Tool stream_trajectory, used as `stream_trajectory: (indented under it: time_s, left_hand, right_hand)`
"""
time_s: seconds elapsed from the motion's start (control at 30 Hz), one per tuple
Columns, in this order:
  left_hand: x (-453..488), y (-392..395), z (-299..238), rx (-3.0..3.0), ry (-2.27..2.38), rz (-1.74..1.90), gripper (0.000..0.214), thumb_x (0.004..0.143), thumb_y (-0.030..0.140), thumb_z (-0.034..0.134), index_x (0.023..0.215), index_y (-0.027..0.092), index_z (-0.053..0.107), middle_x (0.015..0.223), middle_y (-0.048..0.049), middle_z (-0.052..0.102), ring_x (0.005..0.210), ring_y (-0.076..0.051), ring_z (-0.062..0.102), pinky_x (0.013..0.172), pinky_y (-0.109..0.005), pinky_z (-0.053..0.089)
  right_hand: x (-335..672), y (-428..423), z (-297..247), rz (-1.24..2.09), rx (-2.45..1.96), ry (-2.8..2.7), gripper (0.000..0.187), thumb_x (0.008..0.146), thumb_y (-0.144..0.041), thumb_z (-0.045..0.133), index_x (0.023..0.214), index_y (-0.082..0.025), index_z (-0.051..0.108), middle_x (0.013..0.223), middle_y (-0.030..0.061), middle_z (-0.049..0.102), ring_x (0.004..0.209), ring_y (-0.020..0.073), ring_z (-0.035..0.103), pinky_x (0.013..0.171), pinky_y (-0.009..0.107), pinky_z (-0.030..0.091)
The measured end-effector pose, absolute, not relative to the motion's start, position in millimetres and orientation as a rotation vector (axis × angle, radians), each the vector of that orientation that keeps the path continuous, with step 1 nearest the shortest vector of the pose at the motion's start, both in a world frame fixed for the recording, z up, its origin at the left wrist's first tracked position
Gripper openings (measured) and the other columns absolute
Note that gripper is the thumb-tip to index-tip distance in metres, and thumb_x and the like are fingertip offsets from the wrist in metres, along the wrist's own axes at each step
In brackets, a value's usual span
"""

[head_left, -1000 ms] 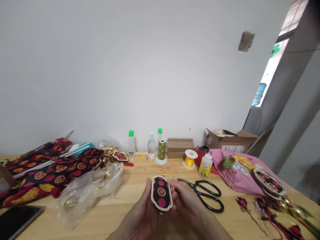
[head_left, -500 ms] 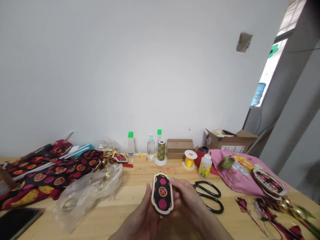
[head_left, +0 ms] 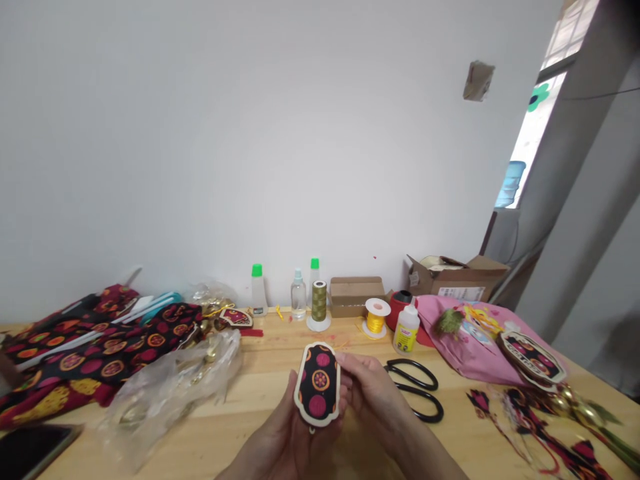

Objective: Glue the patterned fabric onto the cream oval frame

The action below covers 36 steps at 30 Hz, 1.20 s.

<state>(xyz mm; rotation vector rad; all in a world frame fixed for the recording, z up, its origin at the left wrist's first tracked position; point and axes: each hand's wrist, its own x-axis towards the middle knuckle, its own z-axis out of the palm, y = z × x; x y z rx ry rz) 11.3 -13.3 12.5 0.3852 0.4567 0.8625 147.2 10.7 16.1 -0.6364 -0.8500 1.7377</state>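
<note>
Between my two hands is a wooden-framed pendant (head_left: 320,380) with a scalloped pale rim and a dark fabric face bearing magenta circles and a flower. A small loop sticks out of its lower end. My left hand (head_left: 285,430) cups it from the left and below, thumb along the rim. On the other side my right hand (head_left: 373,393) pinches its upper right edge, with some fingers hidden behind. Black-handled scissors (head_left: 425,390) lie just right of my right hand, their blades hidden behind it.
Left are patterned fabric (head_left: 115,353), a plastic bag (head_left: 175,383) and a phone (head_left: 35,450). Along the wall stand bottles, an olive thread spool (head_left: 319,301), a yellow thread spool (head_left: 376,319) and a glue bottle (head_left: 407,327). A pink cloth (head_left: 463,353) and tassels (head_left: 540,427) lie right.
The pendant has tilted slightly and sits a little further left in the view. Both hands keep their hold on it. The whole scene has shifted slightly left with the camera.
</note>
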Motion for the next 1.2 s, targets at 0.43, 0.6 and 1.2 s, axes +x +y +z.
stream_trajectory:
  time_s: [0.43,0.6,1.2]
  left_hand:
    - [10,-10,17,0.437,0.507,0.844,0.038,0.079,0.038,0.043,0.097,0.009,0.06,0.083,-0.0123,0.07,0.083,-0.022,0.063,0.073,-0.03,0.049]
    - [0,-3,15,0.645,0.682,0.858,0.04,0.076,0.032,0.051,0.107,0.006,0.054,0.088,-0.0138,0.069,0.081,-0.021,0.064,0.07,-0.028,0.049]
    - [-2,7,4,0.854,0.774,1.08,0.029,0.071,0.027,0.059,0.094,0.01,0.064,0.082,-0.0116,0.07,0.08,-0.022,0.063,0.071,-0.03,0.048]
  right_hand:
    - [156,16,11,1.521,-0.922,-0.957,0.028,0.062,-0.036,0.063,0.052,-0.012,0.051,0.039,-0.0101,0.026,0.037,0.0023,0.021,0.038,0.016,0.021]
    - [162,19,16,1.246,-1.217,-1.109,0.026,0.06,-0.035,0.061,0.063,-0.009,0.063,0.048,-0.003,0.051,0.035,0.002,0.03,0.032,0.016,0.021]
    - [150,17,4,1.405,-1.164,-1.292,0.04,0.047,-0.051,0.064,0.048,-0.013,0.05,0.036,-0.0047,0.049,0.026,0.0034,0.038,0.03,0.016,0.03]
